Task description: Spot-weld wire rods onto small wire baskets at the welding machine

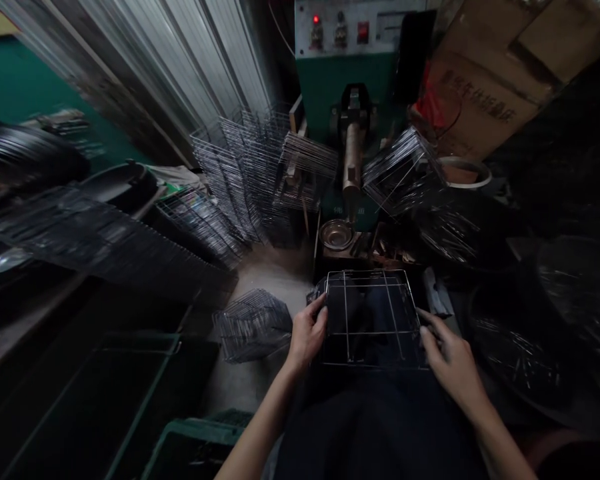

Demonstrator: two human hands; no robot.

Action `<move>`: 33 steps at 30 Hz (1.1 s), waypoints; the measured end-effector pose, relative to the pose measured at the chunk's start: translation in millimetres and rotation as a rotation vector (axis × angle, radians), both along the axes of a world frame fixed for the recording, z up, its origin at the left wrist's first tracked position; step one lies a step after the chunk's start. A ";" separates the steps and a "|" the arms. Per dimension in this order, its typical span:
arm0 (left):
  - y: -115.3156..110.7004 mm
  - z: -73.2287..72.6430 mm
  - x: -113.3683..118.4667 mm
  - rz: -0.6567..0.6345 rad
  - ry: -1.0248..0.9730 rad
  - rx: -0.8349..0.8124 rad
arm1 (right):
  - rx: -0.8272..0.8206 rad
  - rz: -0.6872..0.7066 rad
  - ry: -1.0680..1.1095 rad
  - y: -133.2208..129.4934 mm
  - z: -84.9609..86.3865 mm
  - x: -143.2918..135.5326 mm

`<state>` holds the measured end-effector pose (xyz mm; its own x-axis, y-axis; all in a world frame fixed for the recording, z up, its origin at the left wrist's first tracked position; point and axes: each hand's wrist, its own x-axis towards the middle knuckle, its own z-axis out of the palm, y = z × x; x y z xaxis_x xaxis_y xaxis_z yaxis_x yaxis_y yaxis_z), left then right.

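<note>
A rectangular wire frame (pixel 375 332) lies level above the person's lap, in front of a green machine (pixel 320 87). On its left side, my left hand (pixel 307 333) grips the wire edge between thumb and fingers. My right hand (pixel 447 357) is at the opposite edge, thumb and fingers closed around the wire there. Just beyond the frame, a small metal dish (pixel 336 235) rests below the machine's metal arm (pixel 351 157).
Stacked wire racks (pixel 250 167) stand left of the machine, and another stack (pixel 253 327) sits on the floor. More wire pieces (pixel 403 173) lie to the right, near dark tubs (pixel 520 347). A green crate (pixel 195 430) is at lower left.
</note>
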<state>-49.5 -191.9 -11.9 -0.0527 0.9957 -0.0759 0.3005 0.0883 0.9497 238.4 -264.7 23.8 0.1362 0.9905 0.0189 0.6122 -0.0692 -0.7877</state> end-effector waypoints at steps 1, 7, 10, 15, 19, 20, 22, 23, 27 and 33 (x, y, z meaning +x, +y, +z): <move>-1.3 -0.9 -0.6 -0.008 0.021 0.002 | 0.002 0.000 0.018 1.3 -6.6 2.5; -7.4 -7.2 -3.7 -0.025 0.038 -0.002 | -0.025 0.033 0.117 6.4 -37.0 11.4; -6.8 -8.4 -5.5 -0.064 0.069 0.000 | -0.046 0.057 0.158 7.3 -33.7 10.7; -2.9 -8.5 -9.1 -0.088 0.122 0.015 | -0.113 0.087 0.173 10.5 -25.7 13.8; -2.6 -11.8 -11.6 -0.108 0.168 0.044 | -0.201 0.106 0.201 13.1 -29.9 20.3; -3.5 -13.1 -12.2 -0.112 0.161 0.044 | -0.230 0.107 0.214 12.8 -31.1 21.8; -6.3 -15.7 -13.1 -0.118 0.122 0.036 | -0.299 0.118 0.260 10.7 -32.6 24.6; -7.9 -16.9 -13.6 -0.120 0.091 0.028 | -0.334 0.132 0.298 9.1 -32.8 25.7; -11.3 -17.2 -15.4 -0.125 -0.017 -0.013 | -0.465 0.194 0.478 1.6 -30.3 27.0; -0.6 -5.8 -14.4 -0.143 -0.099 -0.078 | -0.466 0.221 0.680 -4.5 -25.4 20.1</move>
